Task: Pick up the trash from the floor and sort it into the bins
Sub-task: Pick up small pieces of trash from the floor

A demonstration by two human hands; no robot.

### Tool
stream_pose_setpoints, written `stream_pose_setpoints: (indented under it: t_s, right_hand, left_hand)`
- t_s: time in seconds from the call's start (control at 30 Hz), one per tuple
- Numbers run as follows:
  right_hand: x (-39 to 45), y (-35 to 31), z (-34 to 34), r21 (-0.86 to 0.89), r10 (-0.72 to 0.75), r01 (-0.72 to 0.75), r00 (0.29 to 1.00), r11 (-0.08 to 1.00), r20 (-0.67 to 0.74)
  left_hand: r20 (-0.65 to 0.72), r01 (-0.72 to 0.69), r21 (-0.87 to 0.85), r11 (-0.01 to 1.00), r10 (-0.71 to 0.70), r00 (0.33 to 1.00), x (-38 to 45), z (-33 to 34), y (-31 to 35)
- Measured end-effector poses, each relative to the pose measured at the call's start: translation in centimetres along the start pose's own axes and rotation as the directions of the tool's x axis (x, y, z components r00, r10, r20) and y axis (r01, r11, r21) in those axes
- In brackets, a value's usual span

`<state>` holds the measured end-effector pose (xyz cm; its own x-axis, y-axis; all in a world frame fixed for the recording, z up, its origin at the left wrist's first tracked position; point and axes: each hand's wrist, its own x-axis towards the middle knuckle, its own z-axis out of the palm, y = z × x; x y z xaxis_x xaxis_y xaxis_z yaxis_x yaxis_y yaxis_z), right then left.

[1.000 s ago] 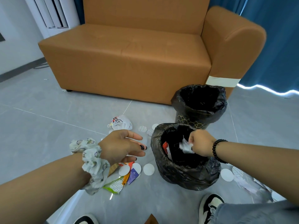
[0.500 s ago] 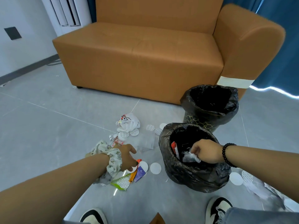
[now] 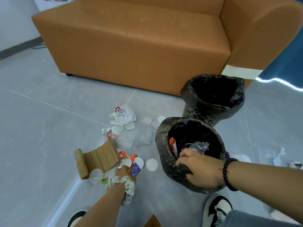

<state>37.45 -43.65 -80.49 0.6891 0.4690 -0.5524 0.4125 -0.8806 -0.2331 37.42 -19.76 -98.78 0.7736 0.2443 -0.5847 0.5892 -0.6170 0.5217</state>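
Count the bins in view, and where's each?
2. The near bin is by the right hand, which rests on its rim; the far bin stands behind it, at the sofa's corner. None looks hidden.

Tan sofa (image 3: 139, 43) on grey tiled floor (image 3: 41, 128), blue curtain (image 3: 285, 66) at right.

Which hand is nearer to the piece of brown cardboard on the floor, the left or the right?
The left. The left hand reaches into the wrappers right beside the cardboard. The right hand rests on the near bin's rim, farther away.
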Motion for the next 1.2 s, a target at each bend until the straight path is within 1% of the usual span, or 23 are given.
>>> stream_pose_setpoints:
  t_s: [0.07,0.1,0.13,0.17,0.27,0.33,0.4,0.47,0.5,0.53,0.57,0.6,0.63,0.67,0.7,0.77,0.83,0.87,0.97,1.03,1.1,1.13,1.2]
  right_hand:
    - [0.0,0.1,0.5,-0.015,-0.010,0.010,1.000,1.000,-0.004]
    - [0.1,0.1,0.8,-0.025,-0.013,0.013,1.000,1.000,0.004]
    - [0.1,-0.1,1.0,-0.033,-0.014,0.014,1.000,0.999,0.012]
    - [0.3,-0.3,1.3,-0.045,-0.012,0.014,0.999,0.999,0.030]
    - [0.7,-0.6,1.8,-0.063,0.002,0.002,0.998,0.998,0.064]
    - [0.9,-0.6,2.0,-0.063,0.013,-0.008,0.997,0.998,0.081]
    - [1.0,-0.5,2.0,-0.061,0.021,-0.015,0.995,0.998,0.094]
    - [0.9,-0.5,2.2,-0.065,0.026,-0.021,0.995,0.998,0.092]
    - [0.9,-0.5,2.2,-0.075,0.031,-0.024,0.995,0.997,0.095]
    - [0.8,-0.5,2.3,-0.086,0.035,-0.027,0.994,0.996,0.099]
    - [0.8,-0.5,2.4,-0.094,0.037,-0.027,0.994,0.995,0.101]
    - [0.8,-0.5,2.5,-0.100,0.038,-0.028,0.994,0.995,0.101]
    - [0.9,-0.4,2.5,-0.104,0.038,-0.028,0.994,0.994,0.099]
    - [0.8,-0.5,2.5,-0.109,0.038,-0.027,0.994,0.994,0.100]
    - [0.9,-0.4,2.5,-0.115,0.036,-0.024,0.994,0.993,0.102]
    - [0.8,-0.5,2.4,-0.137,0.035,-0.019,0.993,0.990,0.117]
    - [0.6,-0.8,2.1,-0.173,0.032,-0.012,0.993,0.985,0.115]
    - [0.6,-1.0,1.8,-0.198,0.028,-0.006,0.994,0.980,0.108]
    - [0.4,-1.6,0.8,-0.236,-0.008,0.015,0.999,0.972,0.031]
    - [0.2,-2.1,-0.2,-0.208,-0.029,0.020,0.999,0.978,-0.041]
    - [0.1,-2.4,-1.2,-0.155,-0.024,0.010,0.995,0.988,-0.092]
    - [0.0,-2.5,-1.7,-0.123,-0.018,0.004,0.993,0.992,-0.115]
    - [-0.5,-2.8,-2.8,-0.056,-0.007,-0.003,0.986,0.998,-0.169]
  left_hand:
    - [-0.020,-0.037,0.327,0.944,0.046,0.999,0.1,1.1,-2.3]
    - [-0.013,-0.098,0.444,0.891,0.115,0.993,0.5,1.8,-3.4]
    - [-0.017,-0.162,0.479,0.863,0.194,0.981,0.5,1.9,-3.4]
    - [-0.028,-0.197,0.501,0.842,0.244,0.969,1.5,2.1,-4.0]
    - [0.094,-0.177,0.560,0.809,0.150,0.984,3.0,2.9,-4.4]
    - [0.104,-0.186,0.553,0.812,0.155,0.982,4.2,3.6,-4.7]
    - [0.159,-0.189,0.603,0.775,0.115,0.981,4.5,3.8,-4.5]
    - [0.078,-0.246,0.676,0.695,0.264,0.961,4.3,4.6,-4.6]
    - [0.137,-0.256,0.689,0.678,0.224,0.965,4.4,5.1,-5.1]
    - [0.107,-0.295,0.677,0.674,0.306,0.946,4.9,6.6,-6.0]
    - [0.006,-0.332,0.633,0.699,0.425,0.905,5.3,7.7,-6.6]
    - [-0.039,-0.325,0.601,0.731,0.432,0.901,5.1,8.0,-6.7]
    - [-0.032,-0.294,0.582,0.758,0.382,0.924,4.4,7.1,-6.4]
    - [0.057,-0.238,0.636,0.735,0.263,0.963,2.9,5.9,-5.2]
    - [0.101,-0.237,0.649,0.723,0.226,0.969,2.3,4.9,-4.2]
    - [0.014,-0.235,0.649,0.723,0.297,0.955,2.9,4.7,-4.3]
    - [0.026,-0.295,0.498,0.815,0.327,0.945,2.3,3.4,-3.3]
    - [-0.037,-0.307,0.376,0.874,0.346,0.938,1.8,2.4,-2.4]
    - [-0.151,-0.183,0.074,0.980,0.192,0.970,-0.2,-0.5,0.5]
    - [-0.193,-0.165,-0.196,0.967,0.127,0.973,-1.8,-1.3,1.6]
    - [-0.148,-0.160,-0.480,0.863,0.100,0.984,-3.3,-1.2,2.3]
    - [-0.098,-0.146,-0.546,0.825,0.109,0.989,-4.0,-1.2,2.6]
    - [-0.039,-0.189,-0.564,0.804,0.202,0.979,-5.4,-2.0,3.9]
